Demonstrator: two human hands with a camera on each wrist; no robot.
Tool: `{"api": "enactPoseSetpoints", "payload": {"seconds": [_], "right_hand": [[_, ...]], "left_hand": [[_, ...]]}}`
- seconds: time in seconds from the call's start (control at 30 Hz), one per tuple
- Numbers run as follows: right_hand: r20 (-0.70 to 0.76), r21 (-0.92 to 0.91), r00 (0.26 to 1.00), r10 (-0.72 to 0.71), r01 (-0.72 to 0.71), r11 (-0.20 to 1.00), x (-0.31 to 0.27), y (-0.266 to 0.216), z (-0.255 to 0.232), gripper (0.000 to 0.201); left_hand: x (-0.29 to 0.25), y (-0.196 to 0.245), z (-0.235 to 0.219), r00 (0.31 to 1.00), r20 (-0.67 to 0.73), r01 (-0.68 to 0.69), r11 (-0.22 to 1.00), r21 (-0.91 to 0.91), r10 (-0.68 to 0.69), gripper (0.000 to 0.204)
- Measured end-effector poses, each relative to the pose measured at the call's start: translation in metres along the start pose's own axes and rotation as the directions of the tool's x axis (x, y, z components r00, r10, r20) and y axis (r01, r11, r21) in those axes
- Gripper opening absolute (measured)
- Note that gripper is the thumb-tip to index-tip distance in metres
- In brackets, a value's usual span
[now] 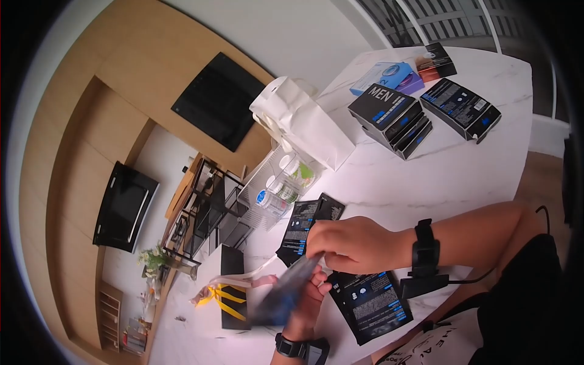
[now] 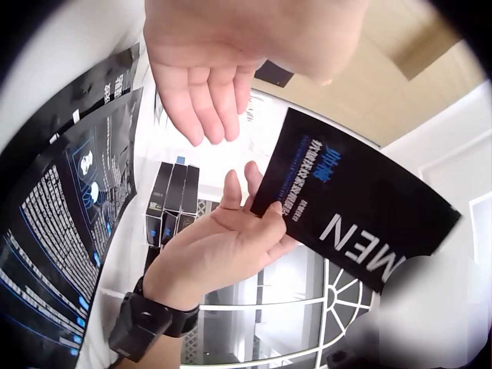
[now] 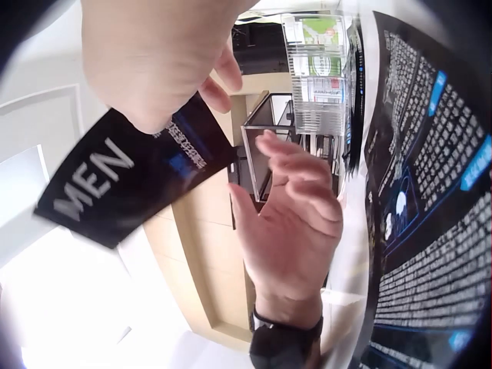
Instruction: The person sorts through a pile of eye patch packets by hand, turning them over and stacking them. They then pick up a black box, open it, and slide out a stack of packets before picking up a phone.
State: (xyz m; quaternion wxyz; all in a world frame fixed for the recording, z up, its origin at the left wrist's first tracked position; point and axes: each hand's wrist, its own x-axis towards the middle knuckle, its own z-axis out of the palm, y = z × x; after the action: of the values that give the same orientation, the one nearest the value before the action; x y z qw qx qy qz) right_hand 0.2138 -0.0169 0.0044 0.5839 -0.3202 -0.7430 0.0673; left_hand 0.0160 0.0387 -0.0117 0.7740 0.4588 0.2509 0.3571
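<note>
My right hand [image 1: 359, 243] pinches one end of a flat black sachet [image 1: 280, 301], which is blurred in the head view. White letters reading MEN and blue print show on the sachet [image 2: 354, 192] in the left wrist view. My left hand [image 1: 307, 301] is close beside the sachet, fingers loosely spread; in the right wrist view the left hand [image 3: 292, 215] stands apart from it, palm visible. Below my right forearm several black printed sachets [image 1: 374, 307] lie on the table. Another group of black sachets [image 1: 298, 228] lies beyond my right hand.
Stacked black MEN boxes [image 1: 386, 115] stand on the white marbled table [image 1: 389, 188], beside another black box [image 1: 462, 106] and a blue box [image 1: 380, 76]. A white bag [image 1: 304, 121] and a wire rack [image 1: 246, 198] with bottles stand farther left. A yellow ribbon [image 1: 222, 295] is near the left hand.
</note>
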Motion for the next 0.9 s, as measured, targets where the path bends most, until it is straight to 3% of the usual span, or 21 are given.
{"api": "enactPoseSetpoints", "payload": {"seconds": [0.03,0.1,0.13,0.17,0.23,0.27,0.3,0.33,0.37,0.43,0.47,0.53,0.57,0.63,0.73,0.83,0.9], "right_hand": [[-0.008,-0.003,1.0,0.001,-0.001,1.0,0.0,0.002,-0.001,0.03],[0.025,-0.187,0.974,-0.224,0.225,0.956,0.002,0.008,0.0,0.027],[0.042,-0.17,0.977,-0.211,0.215,0.962,0.001,0.008,0.002,0.025],[0.043,-0.17,0.977,-0.211,0.215,0.962,0.001,0.01,0.004,0.025],[-0.11,-0.206,0.946,-0.306,0.28,0.938,0.004,0.009,0.007,0.02],[-0.109,-0.204,0.946,-0.306,0.28,0.938,0.003,0.007,0.009,0.02],[-0.197,0.022,0.978,-0.065,0.071,0.997,0.002,0.005,0.011,0.016],[-0.226,0.259,0.955,0.19,-0.129,0.957,0.001,0.004,0.013,0.015],[-0.126,0.382,0.94,0.316,-0.247,0.89,-0.001,0.009,0.012,0.022],[0.075,0.293,0.893,0.444,-0.446,0.846,0.001,0.008,0.002,0.03],[0.076,0.294,0.893,0.444,-0.445,0.846,0.0,0.006,0.002,0.03],[0.184,0.119,0.83,0.527,-0.551,0.826,-0.001,0.003,0.004,0.028],[0.189,0.118,0.829,0.526,-0.551,0.826,-0.002,0.005,0.007,0.028],[0.055,0.111,0.912,0.406,-0.41,0.905,-0.002,0.006,0.01,0.026],[0.134,0.02,0.927,0.351,-0.356,0.934,-0.002,-0.003,0.006,0.023],[0.134,0.046,0.967,0.215,-0.223,0.974,-0.004,-0.005,0.007,0.019],[0.09,0.047,0.962,0.256,-0.261,0.964,-0.002,-0.003,0.005,0.019]], "left_hand": [[-0.005,0.004,0.001,0.999,0.001,0.042,0.995,-0.086,-0.042,0.076],[-0.005,0.003,0.013,0.989,-0.099,-0.09,0.981,0.171,0.108,0.076],[-0.006,0.001,0.025,0.985,-0.123,-0.111,0.992,0.063,0.118,0.059],[-0.005,0.001,0.022,0.985,-0.123,-0.111,0.992,0.063,0.118,0.059],[-0.004,-0.001,0.015,0.962,-0.069,-0.238,0.937,0.255,0.263,0.03],[-0.005,0.001,0.016,0.968,-0.071,-0.23,0.965,0.125,0.24,0.024],[-0.005,0.001,0.017,0.968,-0.073,-0.23,0.965,0.125,0.24,0.024],[-0.004,0.001,0.017,0.95,-0.097,-0.273,0.941,0.198,0.296,0.023],[-0.004,0.0,0.017,0.929,-0.116,-0.311,0.911,0.272,0.352,0.023],[-0.006,-0.001,0.018,0.925,-0.112,-0.319,0.904,0.285,0.362,0.023],[-0.006,-0.003,0.018,0.922,-0.091,-0.331,0.886,0.325,0.377,0.025],[-0.007,-0.006,0.017,0.913,-0.052,-0.353,0.846,0.4,0.406,0.028],[-0.008,-0.006,0.016,0.912,-0.056,-0.353,0.846,0.399,0.407,0.028],[-0.007,-0.007,0.014,0.922,-0.045,-0.35,0.876,0.331,0.385,0.027],[-0.005,-0.006,0.012,0.924,-0.068,-0.337,0.887,0.316,0.375,0.025],[-0.006,-0.005,0.015,0.93,-0.085,-0.32,0.901,0.293,0.358,0.021],[-0.007,-0.006,0.014,0.899,-0.043,-0.405,0.865,0.295,0.435,0.022]]}}
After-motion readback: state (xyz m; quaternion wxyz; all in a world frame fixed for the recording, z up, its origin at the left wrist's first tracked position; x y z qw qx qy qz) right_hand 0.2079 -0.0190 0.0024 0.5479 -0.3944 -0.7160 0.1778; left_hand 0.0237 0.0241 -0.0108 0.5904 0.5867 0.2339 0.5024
